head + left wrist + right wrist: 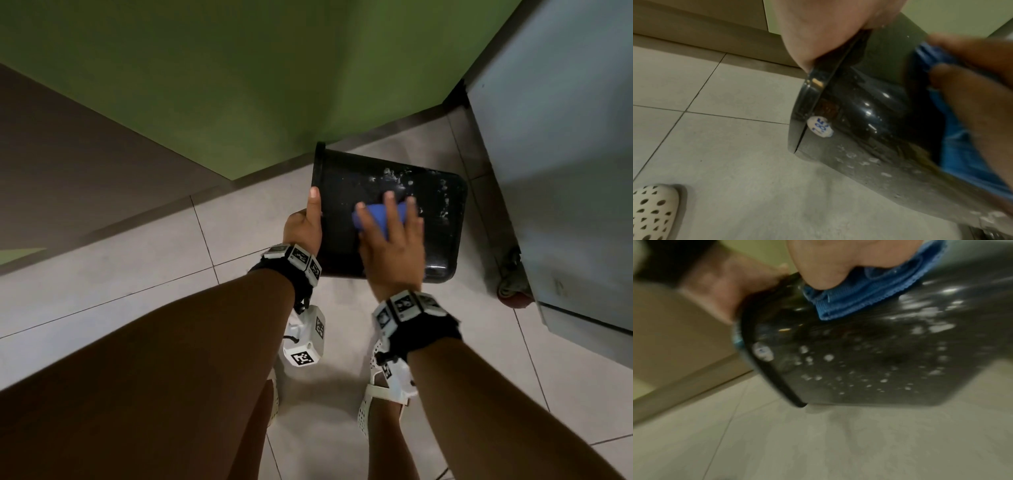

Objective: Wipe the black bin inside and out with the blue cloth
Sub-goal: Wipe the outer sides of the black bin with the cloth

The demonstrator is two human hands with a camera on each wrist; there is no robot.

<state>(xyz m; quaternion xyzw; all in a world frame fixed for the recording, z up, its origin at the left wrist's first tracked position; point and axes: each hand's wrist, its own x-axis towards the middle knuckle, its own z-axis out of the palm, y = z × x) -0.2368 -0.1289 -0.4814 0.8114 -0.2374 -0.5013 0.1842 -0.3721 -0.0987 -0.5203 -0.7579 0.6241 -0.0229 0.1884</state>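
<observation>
- Black bin [435, 219] tipped on its side above the tiled floor [137, 274], open rim to the left, closed base to the right, near a green wall [205, 85].
- Held at the rim by the left hand [303, 226]: thumb laid straight along the outside of the rim, the other fingers out of sight behind it, so cannot tell how they lie.
- Same rim seen close in the left wrist view [813, 104], palm wrapped over its top edge, a round white sticker [820, 128] just below the rim on the outer wall.
- Right hand [390, 240] laid flat on the upward-facing outer wall, fingers [390, 209] straight and spread, pressing the blue cloth [375, 214] against the plastic.
- Cloth bunched under the palm, its stitched edge poking out in the right wrist view [869, 295], touching the bin wall.
- Pale droplets or flecks [828, 357] scattered over the bin's outer wall, thickest towards the base; right wrist view blurred.
- Grey cabinet [565, 154] on a castor [513, 294] just right of the bin.
- White perforated shoes [368, 411] on the floor below the forearms; one toe also in the left wrist view [653, 211].
</observation>
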